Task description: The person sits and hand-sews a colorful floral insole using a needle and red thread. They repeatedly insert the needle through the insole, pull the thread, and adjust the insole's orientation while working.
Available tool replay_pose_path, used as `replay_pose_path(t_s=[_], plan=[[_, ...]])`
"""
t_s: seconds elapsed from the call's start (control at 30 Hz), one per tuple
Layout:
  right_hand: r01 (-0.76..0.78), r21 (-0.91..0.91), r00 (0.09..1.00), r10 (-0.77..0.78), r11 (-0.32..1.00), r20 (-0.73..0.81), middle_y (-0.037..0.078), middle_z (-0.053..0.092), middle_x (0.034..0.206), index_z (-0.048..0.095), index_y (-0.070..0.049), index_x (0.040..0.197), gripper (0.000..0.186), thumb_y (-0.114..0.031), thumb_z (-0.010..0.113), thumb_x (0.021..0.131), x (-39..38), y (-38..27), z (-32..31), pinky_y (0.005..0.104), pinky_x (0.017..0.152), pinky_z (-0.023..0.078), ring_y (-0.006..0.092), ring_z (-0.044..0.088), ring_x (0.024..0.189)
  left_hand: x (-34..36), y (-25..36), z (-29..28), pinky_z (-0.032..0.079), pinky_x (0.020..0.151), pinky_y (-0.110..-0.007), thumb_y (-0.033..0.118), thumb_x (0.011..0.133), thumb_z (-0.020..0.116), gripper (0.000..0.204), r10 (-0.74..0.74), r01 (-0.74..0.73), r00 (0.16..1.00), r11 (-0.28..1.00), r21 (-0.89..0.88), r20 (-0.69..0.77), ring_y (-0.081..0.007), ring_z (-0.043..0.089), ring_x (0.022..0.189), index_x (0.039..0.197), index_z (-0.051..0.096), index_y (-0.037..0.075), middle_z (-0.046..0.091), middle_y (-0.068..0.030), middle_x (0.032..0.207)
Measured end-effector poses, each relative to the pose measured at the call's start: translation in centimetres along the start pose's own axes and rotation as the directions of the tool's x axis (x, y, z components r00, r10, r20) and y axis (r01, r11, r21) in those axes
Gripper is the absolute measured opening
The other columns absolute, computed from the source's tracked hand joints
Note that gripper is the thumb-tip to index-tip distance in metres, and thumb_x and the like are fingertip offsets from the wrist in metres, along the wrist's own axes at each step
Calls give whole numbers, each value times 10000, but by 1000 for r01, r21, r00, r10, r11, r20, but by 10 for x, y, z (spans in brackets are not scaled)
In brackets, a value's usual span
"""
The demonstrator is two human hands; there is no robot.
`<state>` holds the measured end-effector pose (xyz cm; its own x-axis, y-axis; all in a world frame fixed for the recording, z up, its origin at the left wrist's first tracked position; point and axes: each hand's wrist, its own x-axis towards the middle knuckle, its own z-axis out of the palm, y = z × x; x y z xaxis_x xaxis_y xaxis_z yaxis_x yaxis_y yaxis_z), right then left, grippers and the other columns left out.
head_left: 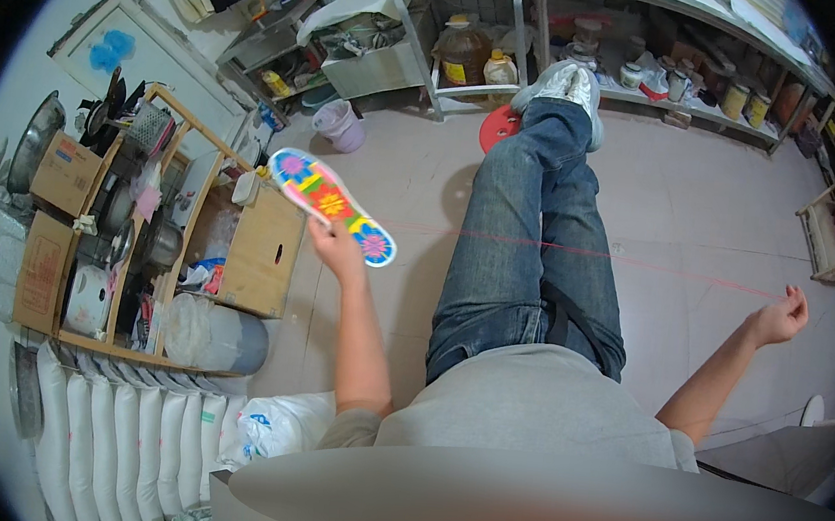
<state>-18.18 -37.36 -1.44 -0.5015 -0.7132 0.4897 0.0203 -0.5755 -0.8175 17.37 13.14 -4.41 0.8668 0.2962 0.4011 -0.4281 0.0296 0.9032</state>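
One red thread (560,246) runs nearly straight from the flowered insole (333,202), pinched left of centre by the left hand's (337,247) fingers, to the right hand's (780,317) pinching fingers at far right, apparently a stitch's pull-through, with even tension called for next.

I count one left hand (336,251) at nine o'clock, one right hand (780,317) at three, one insole (331,202) at ten, one lilac bucket (340,127) at eleven, two yellow tins (734,101) at two.
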Motion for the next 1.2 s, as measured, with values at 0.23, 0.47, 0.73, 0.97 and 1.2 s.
replay_pose_path(t_s=[0.23,0.47,0.73,0.97,1.2], plan=[[161,356,399,-390,921,830,86,524,795,610,-39,879,198,67,612,712,-168,-137,19,288,620,452,199,541,721,-121,63,85,449,854,-278,53,920,430,282,-57,416,672,854,-312,739,-124,553,989,1193,397,-7,559,-99,1116],[311,590,229,-661,745,714,86,533,817,616,-18,886,233,31,682,668,-208,-197,29,314,597,463,223,535,730,-145,106,94,439,867,-274,38,924,401,412,26,341,587,898,-277,809,-157,559,1009,1305,268,-41,557,-156,1127],[303,609,200,-673,733,712,91,522,814,609,-1,893,250,29,682,656,-215,-191,28,310,610,461,225,526,724,-151,106,93,445,841,-261,32,925,407,419,89,242,606,926,-290,790,-146,565,985,1311,267,-46,588,-162,1071],[322,609,189,-680,725,709,92,515,819,602,5,900,257,33,677,655,-215,-189,28,311,601,458,227,522,715,-151,106,94,442,840,-253,27,922,406,415,107,211,593,936,-282,798,-137,559,988,1307,270,-46,588,-164,1071],[367,621,151,-703,693,695,94,513,830,586,15,911,284,15,669,639,-214,-190,28,311,604,460,231,516,716,-151,105,92,485,720,-281,28,902,449,414,72,86,619,984,-159,782,-162,625,833,1284,314,-53,628,-182,945]])
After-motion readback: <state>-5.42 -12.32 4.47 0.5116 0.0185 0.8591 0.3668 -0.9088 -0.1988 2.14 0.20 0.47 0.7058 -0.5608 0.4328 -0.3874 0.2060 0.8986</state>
